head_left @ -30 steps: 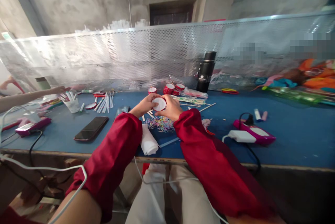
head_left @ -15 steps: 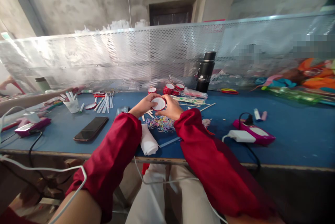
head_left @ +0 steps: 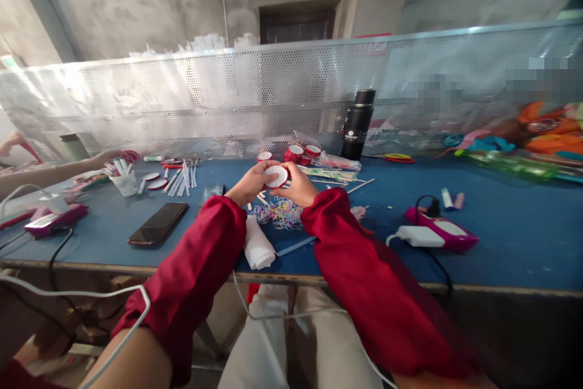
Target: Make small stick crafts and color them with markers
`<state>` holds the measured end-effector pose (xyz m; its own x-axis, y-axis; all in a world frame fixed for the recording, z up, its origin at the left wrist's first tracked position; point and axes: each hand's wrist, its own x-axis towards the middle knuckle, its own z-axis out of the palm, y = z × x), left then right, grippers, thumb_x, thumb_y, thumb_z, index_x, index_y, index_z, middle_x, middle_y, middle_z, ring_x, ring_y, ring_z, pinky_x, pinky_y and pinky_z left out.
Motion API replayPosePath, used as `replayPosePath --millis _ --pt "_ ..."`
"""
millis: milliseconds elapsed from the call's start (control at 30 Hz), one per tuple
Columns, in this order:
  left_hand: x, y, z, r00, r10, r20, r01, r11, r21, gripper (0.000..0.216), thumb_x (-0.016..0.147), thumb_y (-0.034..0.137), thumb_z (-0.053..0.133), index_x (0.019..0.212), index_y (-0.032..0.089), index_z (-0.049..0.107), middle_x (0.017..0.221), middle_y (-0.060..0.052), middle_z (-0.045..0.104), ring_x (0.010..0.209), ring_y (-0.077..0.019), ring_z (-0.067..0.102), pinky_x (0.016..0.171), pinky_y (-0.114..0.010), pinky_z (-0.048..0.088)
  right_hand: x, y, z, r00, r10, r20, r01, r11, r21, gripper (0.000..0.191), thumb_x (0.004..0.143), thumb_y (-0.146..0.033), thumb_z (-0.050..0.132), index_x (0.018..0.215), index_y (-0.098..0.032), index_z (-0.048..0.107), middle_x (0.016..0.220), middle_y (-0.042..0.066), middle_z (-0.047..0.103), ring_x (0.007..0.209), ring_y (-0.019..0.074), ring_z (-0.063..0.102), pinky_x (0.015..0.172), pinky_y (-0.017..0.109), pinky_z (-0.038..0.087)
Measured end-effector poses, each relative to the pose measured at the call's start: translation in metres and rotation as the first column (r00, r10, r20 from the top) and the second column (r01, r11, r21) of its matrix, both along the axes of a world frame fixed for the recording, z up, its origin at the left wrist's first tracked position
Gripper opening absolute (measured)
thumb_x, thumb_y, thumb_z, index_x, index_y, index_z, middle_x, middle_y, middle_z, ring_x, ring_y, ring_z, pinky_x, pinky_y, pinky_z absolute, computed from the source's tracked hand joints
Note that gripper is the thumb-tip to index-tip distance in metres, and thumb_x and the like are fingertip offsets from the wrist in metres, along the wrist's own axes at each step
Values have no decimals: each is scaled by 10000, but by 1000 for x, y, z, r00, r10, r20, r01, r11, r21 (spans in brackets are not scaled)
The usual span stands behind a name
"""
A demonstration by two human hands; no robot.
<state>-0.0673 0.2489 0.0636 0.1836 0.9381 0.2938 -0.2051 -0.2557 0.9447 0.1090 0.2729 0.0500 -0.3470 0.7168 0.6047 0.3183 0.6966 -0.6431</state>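
Note:
Both hands hold a small round white piece with a red rim [head_left: 277,178] above the table's middle. My left hand [head_left: 252,184] is closed on its left side, thumb over the white face. At its right edge, my right hand [head_left: 298,186] grips with curled fingers. Whether the piece is a lid or a shallow cup I cannot tell. Below the hands lies a pile of multicoloured shredded strands [head_left: 280,214]. A rolled white cloth or tissue [head_left: 259,243] rests by my left sleeve. Behind stand red cups with white insides [head_left: 294,152].
A black bottle [head_left: 357,125] stands by the perforated metal screen [head_left: 218,91]. To the left lie a phone [head_left: 158,224], a cup of markers [head_left: 124,182] and white sticks [head_left: 182,178]. A purple power strip [head_left: 455,236] sits right. A co-worker's hand [head_left: 113,157] reaches in from the left.
The piece in my hands has tilted, showing more red rim. The co-worker's hand has come into clearer view near a red round piece, and a second red-rimmed disc lies by the markers.

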Motion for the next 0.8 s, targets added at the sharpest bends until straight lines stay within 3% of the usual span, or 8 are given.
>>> replayPosePath --millis 200,300,400,467,533,633,700,800 --pt "4 -6 10 985 -19 170 25 999 -34 396 758 112 829 1132 161 710 994 -50 716 774 -112 651 649 -195 504 -6 11 -5 917 155 -368 -256 935 -246 585 587 -311 955 1030 -249 578 1106 26 724 1074 239 702 997 454 576" --pt "2 -12 20 968 0 251 5 1000 -19 356 757 113 824 1090 174 714 927 -22 691 652 -67 564 505 -162 379 -5 10 -9 864 91 -495 -333 841 -427 429 670 -267 914 967 -243 606 1038 23 732 982 206 717 941 428 605" --pt "-4 -16 30 954 55 293 -58 998 4 344 771 109 805 1090 194 708 895 -3 678 612 -53 518 473 -159 333 -3 8 -10 877 -5 -480 -330 722 -609 299 732 -181 859 907 -218 619 996 47 744 913 193 726 844 389 627" --pt "-7 -16 32 963 94 253 -97 995 -1 321 797 120 784 1099 199 707 886 -4 680 609 -55 512 472 -162 337 -1 8 -7 897 -58 -439 -266 721 -640 223 779 -158 805 908 -210 630 981 53 754 876 180 730 799 354 624" --pt "-8 -15 31 976 120 180 -117 993 -27 300 816 151 780 1104 198 711 878 -10 685 607 -59 514 463 -170 328 2 9 -4 932 -115 -343 -119 799 -590 149 824 -180 757 930 -209 656 948 46 759 832 171 723 752 323 609" --pt "-7 -9 24 985 153 84 -146 986 -83 302 844 252 797 1130 193 719 832 -12 672 586 -66 516 452 -188 312 8 8 3 977 -208 -53 182 931 -315 84 845 -240 743 920 -208 721 872 33 760 809 182 711 742 311 572" --pt "-6 -4 19 981 192 27 -187 973 -133 315 877 310 778 1162 189 718 790 -9 652 556 -72 504 451 -201 312 13 5 6 943 -264 200 290 950 -112 54 836 -254 771 877 -220 763 857 29 772 829 197 711 760 310 541" --pt "-7 0 14 962 261 -74 -270 949 -165 361 902 260 720 1256 200 686 762 -1 628 521 -81 479 465 -219 311 17 -1 8 823 -240 515 296 955 -27 26 821 -219 808 821 -243 798 862 19 792 830 202 708 729 294 486"
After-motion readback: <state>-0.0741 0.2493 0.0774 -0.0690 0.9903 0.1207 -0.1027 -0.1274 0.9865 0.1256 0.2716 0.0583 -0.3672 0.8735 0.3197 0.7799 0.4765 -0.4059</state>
